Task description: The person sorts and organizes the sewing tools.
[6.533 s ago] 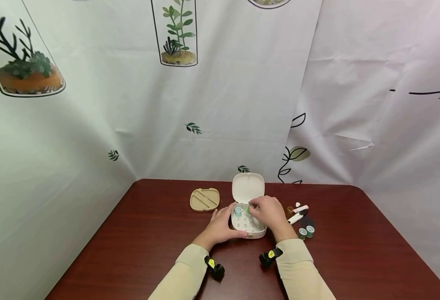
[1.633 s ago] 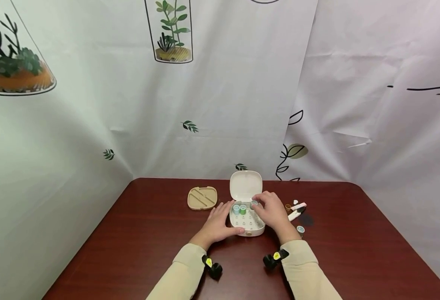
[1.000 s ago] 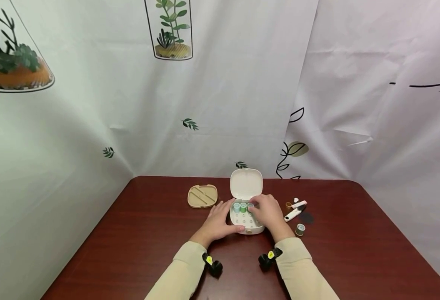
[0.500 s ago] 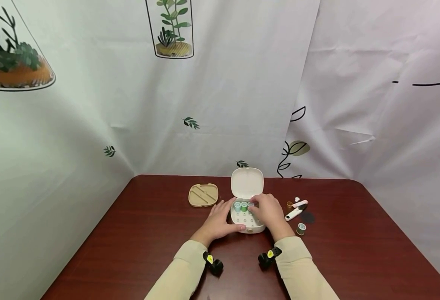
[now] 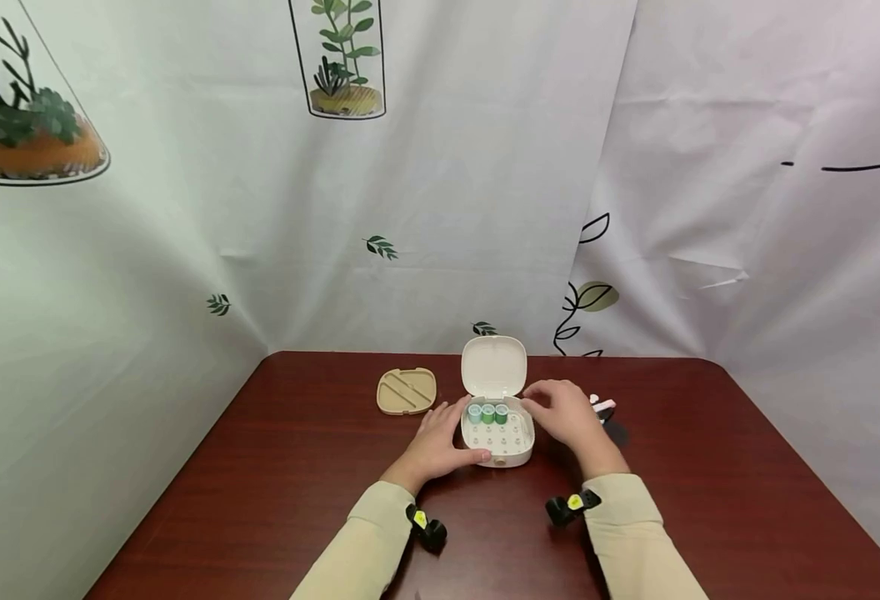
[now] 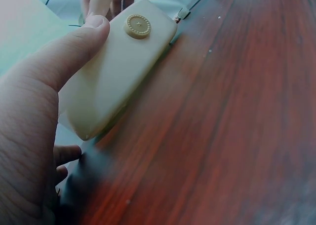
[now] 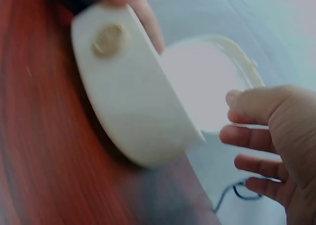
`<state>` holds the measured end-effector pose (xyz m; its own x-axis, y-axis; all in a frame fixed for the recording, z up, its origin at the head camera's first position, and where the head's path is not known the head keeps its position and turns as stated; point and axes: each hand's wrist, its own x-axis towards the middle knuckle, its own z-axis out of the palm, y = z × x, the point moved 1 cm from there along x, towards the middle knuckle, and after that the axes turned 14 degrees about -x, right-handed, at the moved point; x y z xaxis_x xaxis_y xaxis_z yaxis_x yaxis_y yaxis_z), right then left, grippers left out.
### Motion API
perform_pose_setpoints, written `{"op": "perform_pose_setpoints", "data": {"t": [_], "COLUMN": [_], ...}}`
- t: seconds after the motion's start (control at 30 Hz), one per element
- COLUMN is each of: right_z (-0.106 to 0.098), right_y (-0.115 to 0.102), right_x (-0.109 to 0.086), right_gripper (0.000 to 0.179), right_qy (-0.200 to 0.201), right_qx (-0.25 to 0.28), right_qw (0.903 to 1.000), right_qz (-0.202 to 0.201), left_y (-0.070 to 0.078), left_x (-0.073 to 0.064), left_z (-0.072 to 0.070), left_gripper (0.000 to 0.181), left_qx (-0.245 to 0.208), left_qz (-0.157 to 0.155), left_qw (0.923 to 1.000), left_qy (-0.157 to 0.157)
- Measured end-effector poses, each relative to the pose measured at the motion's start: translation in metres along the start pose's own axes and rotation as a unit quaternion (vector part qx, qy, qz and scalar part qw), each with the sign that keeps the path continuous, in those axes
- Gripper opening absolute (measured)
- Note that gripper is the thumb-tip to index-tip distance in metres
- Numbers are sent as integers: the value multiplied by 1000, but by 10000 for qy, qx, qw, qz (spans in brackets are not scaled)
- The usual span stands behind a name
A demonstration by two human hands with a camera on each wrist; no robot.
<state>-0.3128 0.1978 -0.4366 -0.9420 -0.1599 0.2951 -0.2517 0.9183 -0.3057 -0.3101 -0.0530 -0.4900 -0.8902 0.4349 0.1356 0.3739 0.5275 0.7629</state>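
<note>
A white sewing box (image 5: pixel 515 461) stands with its lid (image 5: pixel 494 367) raised. In its back row sit three thread spools, one pale blue (image 5: pixel 474 413), one green (image 5: pixel 488 413) and one darker green (image 5: pixel 502 413); bare pegs fill the rows in front. My left hand (image 5: pixel 436 443) grips the box, thumb on the front wall near the round gold button (image 6: pixel 138 26) and fingers along the left side. Just off the box's right side is my right hand (image 5: pixel 566 414), fingers loosely bent and holding nothing; the right wrist view shows a gap between fingertips and box.
A beige slotted tray (image 5: pixel 407 392) lies left of the box. Behind my right hand, a pink-and-white item (image 5: pixel 602 406) and a dark round piece (image 5: pixel 617 432) show in part. The dark red table (image 5: pixel 297 483) ends at a fabric-covered wall (image 5: pixel 440 208).
A third spool now sits beside the first two in the box's back row. My right hand has let go of it and moved right. The left hand keeps its grip on the box.
</note>
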Motion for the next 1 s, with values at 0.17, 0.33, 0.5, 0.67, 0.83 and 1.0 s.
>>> {"op": "perform_pose_setpoints", "data": {"t": [0.17, 0.33, 0.5, 0.67, 0.83, 1.0], "right_z": [-12, -23, -29, -30, -30, -26], "right_y": [32, 60, 83, 100, 111, 116], "right_x": [-13, -28, -41, -54, -66, -70], "right_gripper": [22, 21, 18, 18, 23, 15], "right_qy": [117, 197, 110, -37, -288, -541], "right_qx": [333, 722, 780, 961, 1108, 1139], "right_qw": [9993, 9972, 9968, 9951, 9927, 9909], "right_qz": [-108, -79, -121, -234, -374, -474], "left_y": [0, -2, -1, -1, -1, 0], "left_x": [0, 1, 1, 0, 0, 1], "left_z": [3, 4, 3, 2, 1, 1], "left_gripper": [102, 100, 100, 99, 98, 98], "left_qx": [13, 4, 2, -9, 35, 61], "left_qz": [84, 129, 77, 139, 165, 175], "left_qw": [10000, 9999, 10000, 9999, 9998, 9998], "left_qy": [2, -5, 9, 53, 57, 62]}}
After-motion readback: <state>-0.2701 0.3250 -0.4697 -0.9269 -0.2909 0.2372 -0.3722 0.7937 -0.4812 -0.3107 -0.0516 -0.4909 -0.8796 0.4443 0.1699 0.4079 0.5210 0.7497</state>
